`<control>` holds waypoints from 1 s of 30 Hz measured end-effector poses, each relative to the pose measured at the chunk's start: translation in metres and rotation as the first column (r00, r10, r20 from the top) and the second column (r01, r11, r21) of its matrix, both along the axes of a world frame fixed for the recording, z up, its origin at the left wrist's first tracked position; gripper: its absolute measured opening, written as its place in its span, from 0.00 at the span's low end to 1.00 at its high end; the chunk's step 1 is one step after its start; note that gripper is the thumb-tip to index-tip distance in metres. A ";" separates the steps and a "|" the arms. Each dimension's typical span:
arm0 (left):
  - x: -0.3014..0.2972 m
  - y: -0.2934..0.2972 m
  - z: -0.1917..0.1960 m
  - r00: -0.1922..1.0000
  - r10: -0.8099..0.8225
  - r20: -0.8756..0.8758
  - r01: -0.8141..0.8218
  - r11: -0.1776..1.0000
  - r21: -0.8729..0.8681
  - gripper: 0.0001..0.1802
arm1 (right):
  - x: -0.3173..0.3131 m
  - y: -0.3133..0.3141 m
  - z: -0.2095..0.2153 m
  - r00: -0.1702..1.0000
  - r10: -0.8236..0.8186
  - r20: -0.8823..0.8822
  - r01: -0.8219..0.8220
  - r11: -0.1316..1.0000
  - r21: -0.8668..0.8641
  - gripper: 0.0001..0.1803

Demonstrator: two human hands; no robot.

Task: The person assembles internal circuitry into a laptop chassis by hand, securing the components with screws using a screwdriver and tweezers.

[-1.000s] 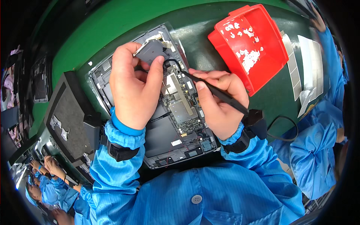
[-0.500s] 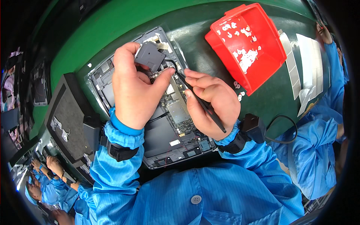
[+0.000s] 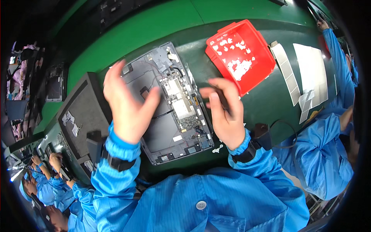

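Opened tablet (image 3: 170, 112) lies back-side up on the green counter (image 3: 162, 23), directly in front of the person — circuit boards and a dark battery panel exposed, a grey bracket part at its upper end. Left hand (image 3: 129, 104) hovers above the tablet's left half, fingers spread and loose, gripping nothing; slightly blurred. Right hand (image 3: 224, 112) sits just beside the tablet's right edge, fingers curled around a thin dark tool (image 3: 222, 98). Red plastic bin (image 3: 241, 56) with white scraps inside stands just beyond the right hand. Dark foam tray (image 3: 81, 112) lies to the left of the tablet. White sheets (image 3: 309, 73) lie farther right, near another person's blue sleeve (image 3: 336, 50).
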State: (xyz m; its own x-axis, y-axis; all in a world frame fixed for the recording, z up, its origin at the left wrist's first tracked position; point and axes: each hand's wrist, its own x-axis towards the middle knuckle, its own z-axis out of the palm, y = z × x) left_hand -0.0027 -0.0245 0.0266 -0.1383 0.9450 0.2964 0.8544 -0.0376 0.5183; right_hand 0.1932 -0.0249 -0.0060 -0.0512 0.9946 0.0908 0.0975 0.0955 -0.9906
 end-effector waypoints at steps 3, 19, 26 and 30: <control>-0.025 -0.061 -0.023 0.876 0.111 0.470 -0.045 0.988 -0.148 0.35 | 0.009 -0.017 -0.008 0.937 0.155 0.314 -0.176 0.984 0.040 0.10; -0.047 0.014 0.022 -0.153 0.103 0.983 0.003 0.995 -0.104 0.21 | -0.035 0.016 0.067 0.454 0.038 -0.890 -0.117 0.993 -0.017 0.18; -0.095 0.156 0.012 0.806 0.389 0.446 -0.399 0.914 -0.075 0.34 | -0.010 0.155 0.099 0.581 -0.159 -0.798 0.163 0.984 -0.078 0.12; -0.154 0.201 -0.020 0.721 0.644 -0.256 -0.682 0.724 -0.100 0.39 | 0.046 0.197 0.100 0.682 -0.157 -0.714 0.153 0.986 -0.070 0.10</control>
State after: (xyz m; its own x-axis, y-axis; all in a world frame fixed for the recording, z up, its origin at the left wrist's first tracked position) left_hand -0.1566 0.1769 0.0063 -0.7088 0.6683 0.2256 0.7041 0.6510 0.2835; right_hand 0.2394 0.1720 0.0944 0.1820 0.9828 0.0301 -0.6271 0.1396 -0.7664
